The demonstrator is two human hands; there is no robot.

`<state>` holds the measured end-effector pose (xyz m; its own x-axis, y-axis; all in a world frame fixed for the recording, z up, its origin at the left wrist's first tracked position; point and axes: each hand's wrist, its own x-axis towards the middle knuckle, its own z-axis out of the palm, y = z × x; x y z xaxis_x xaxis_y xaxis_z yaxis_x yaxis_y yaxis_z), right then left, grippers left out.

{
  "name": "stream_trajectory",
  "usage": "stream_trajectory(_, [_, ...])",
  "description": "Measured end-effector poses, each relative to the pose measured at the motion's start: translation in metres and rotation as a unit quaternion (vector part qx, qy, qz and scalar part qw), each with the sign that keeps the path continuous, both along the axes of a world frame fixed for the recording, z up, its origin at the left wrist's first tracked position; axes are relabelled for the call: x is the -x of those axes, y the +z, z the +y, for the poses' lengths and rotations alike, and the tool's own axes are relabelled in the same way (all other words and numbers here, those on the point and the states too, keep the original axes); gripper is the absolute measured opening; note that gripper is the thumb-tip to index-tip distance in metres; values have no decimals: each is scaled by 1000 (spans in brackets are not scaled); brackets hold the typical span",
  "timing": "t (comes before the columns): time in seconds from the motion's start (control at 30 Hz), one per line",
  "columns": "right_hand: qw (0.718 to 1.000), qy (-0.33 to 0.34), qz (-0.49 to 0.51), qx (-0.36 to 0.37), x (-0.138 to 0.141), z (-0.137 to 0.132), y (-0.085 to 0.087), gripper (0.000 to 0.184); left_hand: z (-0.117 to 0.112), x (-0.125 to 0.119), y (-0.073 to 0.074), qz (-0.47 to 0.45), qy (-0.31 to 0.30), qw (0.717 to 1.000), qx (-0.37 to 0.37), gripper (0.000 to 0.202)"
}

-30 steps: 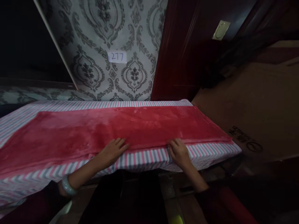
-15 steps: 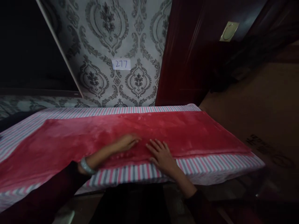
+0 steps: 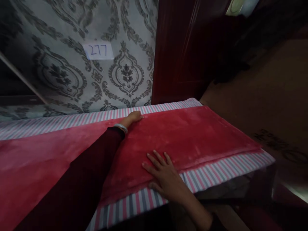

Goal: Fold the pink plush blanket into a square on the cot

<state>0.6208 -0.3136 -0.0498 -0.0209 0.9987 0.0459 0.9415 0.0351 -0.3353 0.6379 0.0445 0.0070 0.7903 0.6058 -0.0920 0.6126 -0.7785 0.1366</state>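
A red plush blanket (image 3: 183,134) lies folded in a long strip over a striped cloth (image 3: 228,168). My left hand (image 3: 133,117), with a silver bangle at its wrist, reaches to the blanket's far edge. Its fingers are curled closed at that edge, with the fingertips partly hidden. Near the front edge my right hand (image 3: 166,178) lies flat on the blanket, fingers spread, thumb close to the striped border.
Behind the covered surface rises a patterned wall (image 3: 96,86) with a paper marked 277 (image 3: 98,50). A dark red door or panel (image 3: 179,54) stands right of it. A brown cardboard box (image 3: 271,96) is at the right, and a dark screen (image 3: 16,80) at the left.
My left hand has moved from the blanket's middle to its far edge. My right hand stays spread near the front edge. The view has shifted closer and to the right.
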Motion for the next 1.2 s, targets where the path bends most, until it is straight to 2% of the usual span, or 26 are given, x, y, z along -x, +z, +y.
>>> stream_trajectory(0.2, [1000,6,10,9,-1,-1,3,71,10,-5,-17,-68,3,997,-38,32])
stream_trajectory(0.33, [1000,7,18,8,-3,0,3,69,7,-1,-23,-67,5,997,-46,29])
stream_trajectory(0.4, [1000,9,20,8,-3,0,3,69,6,-1,-20,-55,4,997,-45,31])
stream_trajectory(0.6, [1000,7,1,-27,-4,-2,16,64,7,-13,12,-16,-17,999,-29,47])
stream_trajectory(0.7, [999,7,-26,-43,-4,-3,22,63,3,-23,20,-6,-23,999,-43,52])
stream_trajectory(0.83, [997,-1,-50,-62,-4,-4,22,60,-9,-32,16,3,-19,996,-83,46])
stream_trajectory(1.0, [994,-12,-75,-77,-5,-4,19,58,-14,-33,5,13,7,991,-134,53])
stream_trajectory(1.2, [994,-13,-66,-88,-4,-8,21,57,-11,-36,13,43,-19,992,-121,48])
